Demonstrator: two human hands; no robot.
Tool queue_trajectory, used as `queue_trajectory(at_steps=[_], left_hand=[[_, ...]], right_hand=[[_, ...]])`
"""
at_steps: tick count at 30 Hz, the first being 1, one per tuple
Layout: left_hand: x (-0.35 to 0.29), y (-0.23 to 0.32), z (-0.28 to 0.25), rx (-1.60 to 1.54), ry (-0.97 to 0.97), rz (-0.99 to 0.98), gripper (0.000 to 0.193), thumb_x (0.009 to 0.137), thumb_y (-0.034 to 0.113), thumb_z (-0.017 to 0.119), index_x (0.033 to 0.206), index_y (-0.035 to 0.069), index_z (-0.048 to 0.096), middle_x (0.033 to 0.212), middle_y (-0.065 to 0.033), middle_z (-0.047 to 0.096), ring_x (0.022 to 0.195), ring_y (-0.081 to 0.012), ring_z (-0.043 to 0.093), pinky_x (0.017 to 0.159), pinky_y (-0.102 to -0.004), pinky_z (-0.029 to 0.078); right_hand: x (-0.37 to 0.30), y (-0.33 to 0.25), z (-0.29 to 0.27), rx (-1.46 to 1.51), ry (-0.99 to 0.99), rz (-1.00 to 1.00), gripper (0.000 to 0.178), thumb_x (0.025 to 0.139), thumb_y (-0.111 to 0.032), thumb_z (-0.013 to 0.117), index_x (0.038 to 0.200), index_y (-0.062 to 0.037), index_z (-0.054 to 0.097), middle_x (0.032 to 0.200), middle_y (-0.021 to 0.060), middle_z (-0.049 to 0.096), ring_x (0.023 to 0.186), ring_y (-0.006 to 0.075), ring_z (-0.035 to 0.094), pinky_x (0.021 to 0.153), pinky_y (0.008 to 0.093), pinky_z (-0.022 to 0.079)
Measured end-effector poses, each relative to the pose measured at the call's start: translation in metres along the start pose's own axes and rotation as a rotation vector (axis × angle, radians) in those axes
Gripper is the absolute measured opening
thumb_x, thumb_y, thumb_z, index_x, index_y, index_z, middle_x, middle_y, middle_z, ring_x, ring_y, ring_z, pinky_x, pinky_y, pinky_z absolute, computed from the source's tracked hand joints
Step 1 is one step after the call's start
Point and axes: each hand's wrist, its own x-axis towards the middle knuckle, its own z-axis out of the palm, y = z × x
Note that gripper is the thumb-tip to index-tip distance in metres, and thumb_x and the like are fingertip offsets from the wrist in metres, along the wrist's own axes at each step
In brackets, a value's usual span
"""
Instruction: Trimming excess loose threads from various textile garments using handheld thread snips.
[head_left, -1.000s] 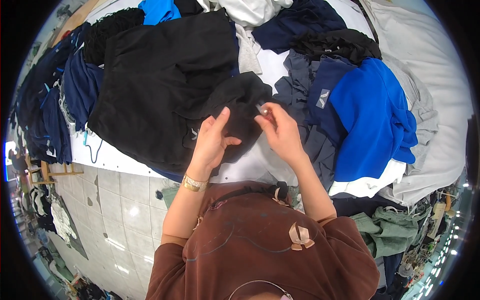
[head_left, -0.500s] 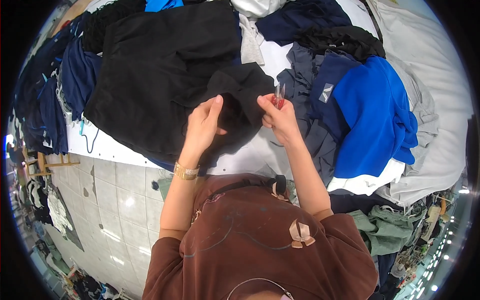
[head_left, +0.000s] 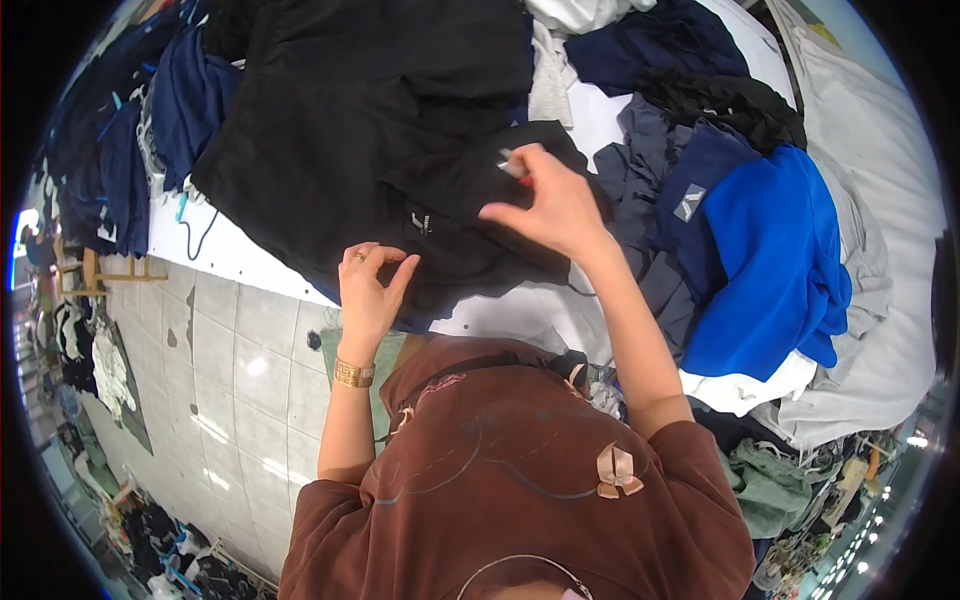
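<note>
Spread over the white table [head_left: 175,240] is a large black garment [head_left: 360,110], which looks like shorts, with a small pale mark near its lower middle. At its near edge my left hand [head_left: 368,290] is bent, thumb and forefinger tips brought together over the black cloth. Whatever sits in that pinch is too small to make out. Above the garment's right part, my right hand [head_left: 550,205] holds small thread snips [head_left: 525,181] with red handles, tucked in its curled fingers. The thumb points away from them, to the left. The hand hides most of the snips.
Right of the garment lie a bright blue garment [head_left: 775,250], a dark navy piece [head_left: 690,175] and crumpled grey cloth [head_left: 645,240]. A pale sheet [head_left: 880,180] covers the far right. Navy garments [head_left: 190,100] hang at the left, above the tiled floor [head_left: 240,370].
Both hands have come off the raised fold, which now lies flatter and shows the pale mark. My left hand moved down and left; my right moved slightly left, its snips turned.
</note>
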Motion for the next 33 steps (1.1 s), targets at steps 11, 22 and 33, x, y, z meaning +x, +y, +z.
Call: queue_trajectory(at_steps=[11, 22, 33], left_hand=[[-0.015, -0.015, -0.001, 0.183, -0.190, 0.292, 0.049, 0.054, 0.036, 0.083, 0.093, 0.012, 0.067, 0.102, -0.0073, 0.053, 0.120, -0.0315, 0.041, 0.102, -0.0484, 0.030], [0.036, 0.001, -0.039, -0.310, -0.101, 0.153, 0.006, 0.081, 0.007, 0.063, 0.083, 0.002, 0.060, 0.094, -0.0148, 0.060, 0.109, -0.0293, 0.054, 0.090, -0.0374, 0.042], [0.144, 0.030, -0.128, -0.773, 0.002, 0.292, 0.030, 0.093, 0.018, 0.059, 0.070, 0.005, 0.044, 0.070, 0.0075, 0.041, 0.066, -0.0012, 0.032, 0.059, -0.0187, 0.027]], right_hand=[[-0.002, 0.032, 0.030, -0.346, -0.315, -0.080, 0.034, 0.070, -0.001, 0.058, 0.102, -0.0073, 0.048, 0.087, 0.0171, 0.056, 0.081, 0.0375, 0.058, 0.070, 0.0450, 0.046], [0.119, -0.007, -0.147, -0.277, 0.474, -0.189, 0.016, 0.071, -0.009, 0.057, 0.084, -0.0041, 0.065, 0.063, 0.0114, 0.059, 0.060, 0.0247, 0.059, 0.061, 0.0317, 0.047], [0.175, 0.004, -0.231, -0.341, 0.450, -0.235, 0.028, 0.075, -0.021, 0.050, 0.084, 0.0039, 0.058, 0.078, 0.0260, 0.061, 0.080, 0.0391, 0.061, 0.072, 0.0432, 0.047]])
